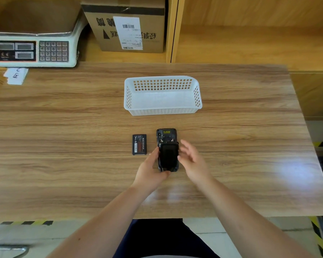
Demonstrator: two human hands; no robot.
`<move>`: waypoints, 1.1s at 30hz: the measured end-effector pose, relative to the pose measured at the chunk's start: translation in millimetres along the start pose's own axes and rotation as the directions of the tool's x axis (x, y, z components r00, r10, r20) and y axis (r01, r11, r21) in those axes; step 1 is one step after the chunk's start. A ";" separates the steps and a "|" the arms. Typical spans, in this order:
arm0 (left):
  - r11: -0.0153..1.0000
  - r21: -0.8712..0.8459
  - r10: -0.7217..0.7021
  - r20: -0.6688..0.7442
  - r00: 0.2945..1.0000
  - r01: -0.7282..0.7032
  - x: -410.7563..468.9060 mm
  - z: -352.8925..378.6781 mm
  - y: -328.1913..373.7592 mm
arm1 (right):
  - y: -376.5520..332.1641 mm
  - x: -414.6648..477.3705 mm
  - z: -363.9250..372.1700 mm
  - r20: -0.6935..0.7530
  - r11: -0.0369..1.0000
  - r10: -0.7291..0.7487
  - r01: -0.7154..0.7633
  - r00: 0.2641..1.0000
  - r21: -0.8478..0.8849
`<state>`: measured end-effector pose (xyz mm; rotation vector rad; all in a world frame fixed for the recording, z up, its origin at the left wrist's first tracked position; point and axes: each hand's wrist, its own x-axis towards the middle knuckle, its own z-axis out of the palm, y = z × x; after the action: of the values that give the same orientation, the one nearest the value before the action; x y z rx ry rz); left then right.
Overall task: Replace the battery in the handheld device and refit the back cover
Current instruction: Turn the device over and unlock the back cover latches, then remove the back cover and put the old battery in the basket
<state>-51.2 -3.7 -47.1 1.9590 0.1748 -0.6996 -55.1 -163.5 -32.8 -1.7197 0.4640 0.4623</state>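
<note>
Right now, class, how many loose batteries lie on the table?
1: the loose battery lies left of the handheld device. Another may sit hidden under its back cover.

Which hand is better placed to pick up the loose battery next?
Probably the left hand: the battery lies just left of the device, on that hand's side. The right hand would have to cross over the device.

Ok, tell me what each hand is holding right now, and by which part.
The left hand grips the handheld device by its lower left edge. The right hand is open beside it, holding nothing.
</note>
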 end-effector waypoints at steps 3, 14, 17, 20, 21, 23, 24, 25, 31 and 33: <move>0.994 -0.096 -0.044 0.049 0.998 0.048 -7.5 5.0 -3.6 | 16.7 -13.3 6.5 0.028 0.991 0.022 -0.025 0.999 0.131; 0.965 -0.260 0.007 0.113 0.994 0.022 -6.8 19.1 21.8 | 19.7 -12.5 3.7 -0.162 0.932 -0.003 0.062 0.987 0.356; 0.967 -0.245 -0.021 0.180 0.983 0.065 -0.5 31.4 35.5 | 19.0 -14.8 -9.7 -0.227 0.932 0.029 0.056 0.973 0.357; 0.980 -0.160 -0.066 0.283 0.957 0.115 5.3 49.4 46.0 | 25.7 -18.3 -24.7 -0.262 0.932 0.122 -0.019 0.957 0.363; 0.981 -0.140 -0.085 0.305 0.949 0.133 7.2 55.0 50.4 | 27.7 -18.7 -29.3 -0.267 0.934 0.154 -0.052 0.951 0.353; 0.978 -0.129 -0.112 0.327 0.938 0.162 11.7 64.5 60.4 | 30.9 -17.0 -37.4 -0.275 0.938 0.199 -0.101 0.941 0.333; 0.975 -0.126 -0.133 0.339 0.931 0.185 14.5 68.7 64.4 | 32.7 -15.8 -41.7 -0.287 0.941 0.204 -0.107 0.936 0.320; 0.970 -0.125 -0.152 0.352 0.924 0.207 17.5 72.5 67.2 | 32.9 -14.6 -45.2 -0.306 0.944 0.209 -0.110 0.929 0.311; 0.964 0.007 -0.251 0.364 0.897 0.266 25.3 92.5 64.4 | 37.7 -10.8 -51.3 -0.331 0.992 0.126 -0.108 0.935 0.072; 0.963 0.041 -0.262 0.379 0.888 0.267 19.0 94.7 69.7 | 43.3 -9.7 -52.4 -0.298 0.988 0.127 -0.148 0.946 -0.050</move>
<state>-44.7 -122.0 -34.4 1.7630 0.2085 -1.2430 -83.8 -222.4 -53.4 -1.8420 0.7948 0.3256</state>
